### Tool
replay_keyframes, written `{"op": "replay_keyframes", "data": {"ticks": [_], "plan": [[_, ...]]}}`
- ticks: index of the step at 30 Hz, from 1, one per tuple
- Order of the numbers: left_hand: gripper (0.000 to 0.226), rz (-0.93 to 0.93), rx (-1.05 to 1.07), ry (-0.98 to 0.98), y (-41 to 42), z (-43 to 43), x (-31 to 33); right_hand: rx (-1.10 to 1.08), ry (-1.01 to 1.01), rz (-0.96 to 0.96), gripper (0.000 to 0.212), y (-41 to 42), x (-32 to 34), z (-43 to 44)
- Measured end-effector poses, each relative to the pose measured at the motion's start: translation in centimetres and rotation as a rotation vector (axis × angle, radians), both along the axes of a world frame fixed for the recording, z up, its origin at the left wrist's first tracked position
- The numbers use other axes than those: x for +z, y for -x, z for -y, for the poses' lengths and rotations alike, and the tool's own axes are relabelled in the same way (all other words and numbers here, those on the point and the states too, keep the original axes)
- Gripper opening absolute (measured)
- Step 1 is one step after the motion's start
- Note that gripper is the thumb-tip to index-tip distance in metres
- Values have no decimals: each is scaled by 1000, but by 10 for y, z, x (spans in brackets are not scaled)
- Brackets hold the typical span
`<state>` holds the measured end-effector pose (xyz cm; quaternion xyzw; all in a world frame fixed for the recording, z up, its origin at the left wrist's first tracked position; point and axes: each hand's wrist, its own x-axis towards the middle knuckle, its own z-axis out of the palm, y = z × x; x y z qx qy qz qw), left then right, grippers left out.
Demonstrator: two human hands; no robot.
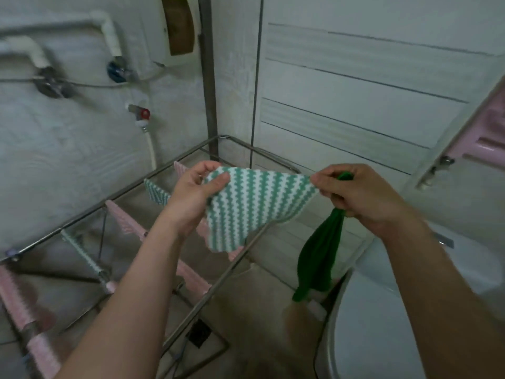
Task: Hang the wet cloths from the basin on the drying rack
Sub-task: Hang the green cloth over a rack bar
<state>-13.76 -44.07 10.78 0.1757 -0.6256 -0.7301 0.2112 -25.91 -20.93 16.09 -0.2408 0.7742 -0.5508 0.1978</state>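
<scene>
From the head view, the left hand (196,192) pinched the left edge of a green-and-white striped cloth (254,209), thumb on top and fingers curled behind. The right hand (360,195) pinched its right corner, its other fingers curled round a dark green cloth (322,258) that hung below. The striped cloth was stretched in the air above the far right corner of the drying rack (82,217). Pink cloths (128,220) were draped over the rack's bars.

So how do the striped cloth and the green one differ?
The striped cloth is teal-and-white zigzag; the green cloth is plain dark green. The striped cloth is stretched flat between the left hand and right hand; the green cloth hangs bunched from the right hand alone. Both are held, neither yet on the drying rack.
</scene>
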Motion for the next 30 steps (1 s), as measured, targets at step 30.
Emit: {"op": "replay_keyframes", "data": {"ticks": [30], "plan": [[7, 624, 486, 644, 270, 258, -107, 123, -337, 205, 26, 267, -129, 298]]}}
